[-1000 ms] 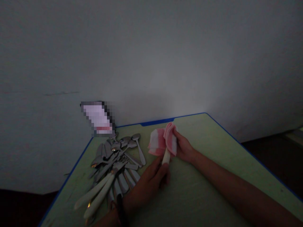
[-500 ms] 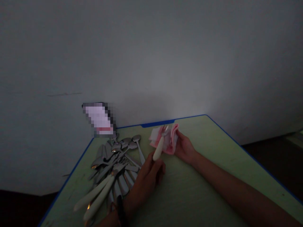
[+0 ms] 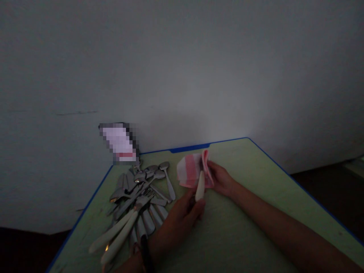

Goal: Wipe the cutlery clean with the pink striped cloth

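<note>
My left hand (image 3: pixel 182 214) pinches the white handle of a fork (image 3: pixel 200 185), which points up and away from me. Its metal end is buried in a pink and white striped cloth (image 3: pixel 191 171). My right hand (image 3: pixel 221 179) grips that cloth from the right and folds it round the fork's head. Both hands hover just above a green table (image 3: pixel 256 197) with a blue rim.
A heap of several spoons, forks and white-handled cutlery (image 3: pixel 136 201) lies on the table's left side. A blurred rectangular object (image 3: pixel 119 142) leans against the wall behind the heap. A pale wall stands close behind the table; the room is dim.
Half a second ago the fork's tines stood free in front of the opened cloth. Now the cloth is closed round them again and the fork has shifted slightly right.
</note>
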`<state>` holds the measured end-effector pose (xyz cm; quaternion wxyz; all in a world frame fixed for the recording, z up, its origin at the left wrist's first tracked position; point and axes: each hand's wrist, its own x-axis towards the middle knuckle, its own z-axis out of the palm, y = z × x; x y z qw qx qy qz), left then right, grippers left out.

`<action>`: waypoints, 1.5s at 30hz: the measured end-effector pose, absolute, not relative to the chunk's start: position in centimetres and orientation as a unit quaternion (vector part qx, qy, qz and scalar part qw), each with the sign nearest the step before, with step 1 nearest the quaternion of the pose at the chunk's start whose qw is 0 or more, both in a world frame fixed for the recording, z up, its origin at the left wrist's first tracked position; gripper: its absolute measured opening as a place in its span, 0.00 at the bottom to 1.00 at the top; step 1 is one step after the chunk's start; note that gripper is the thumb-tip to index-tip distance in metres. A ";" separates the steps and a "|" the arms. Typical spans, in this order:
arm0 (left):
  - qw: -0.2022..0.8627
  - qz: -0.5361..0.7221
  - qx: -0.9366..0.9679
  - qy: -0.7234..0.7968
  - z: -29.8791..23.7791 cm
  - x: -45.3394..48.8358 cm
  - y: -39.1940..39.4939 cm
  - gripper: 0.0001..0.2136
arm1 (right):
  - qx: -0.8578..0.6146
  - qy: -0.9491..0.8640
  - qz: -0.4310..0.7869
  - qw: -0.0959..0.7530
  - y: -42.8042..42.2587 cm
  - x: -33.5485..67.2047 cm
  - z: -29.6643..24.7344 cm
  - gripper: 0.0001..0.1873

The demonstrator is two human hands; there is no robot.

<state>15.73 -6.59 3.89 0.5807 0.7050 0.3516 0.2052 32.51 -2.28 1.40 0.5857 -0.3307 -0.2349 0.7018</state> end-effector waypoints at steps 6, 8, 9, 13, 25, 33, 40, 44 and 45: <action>0.553 0.193 0.736 0.340 3.7 15.6 -6.6 0.13 | -0.368 -0.281 0.658 0.594 -2.2 32.6 0.7 0.10; 0.548 0.197 0.733 0.352 3.7 15.5 -6.7 0.12 | -0.374 -0.276 0.657 0.593 -2.3 32.6 0.9 0.10; 0.549 0.197 0.729 0.358 3.7 15.5 -6.7 0.12 | -0.374 -0.275 0.660 0.591 -2.3 32.7 1.0 0.11; 0.543 0.205 0.727 0.366 3.7 15.4 -6.7 0.11 | -0.360 -0.280 0.678 0.576 -2.5 32.7 1.0 0.11; 0.570 0.218 0.704 0.364 3.6 15.5 -6.7 0.16 | -0.328 -0.165 0.716 0.594 -2.4 32.3 2.2 0.06; 0.601 0.186 0.687 0.363 4.1 15.4 -6.7 0.12 | -0.280 -0.149 0.723 0.614 -2.2 32.4 2.2 0.14; 0.574 0.169 0.711 0.370 3.7 15.7 -6.6 0.17 | -0.256 -0.219 0.723 0.603 -2.1 32.7 2.0 0.15; 0.570 0.162 0.715 0.371 3.4 15.7 -6.4 0.18 | -0.313 -0.213 0.711 0.592 -2.0 32.7 1.5 0.12; 0.569 0.165 0.716 0.370 3.3 15.7 -6.4 0.17 | -0.331 -0.213 0.704 0.591 -2.1 32.6 1.4 0.11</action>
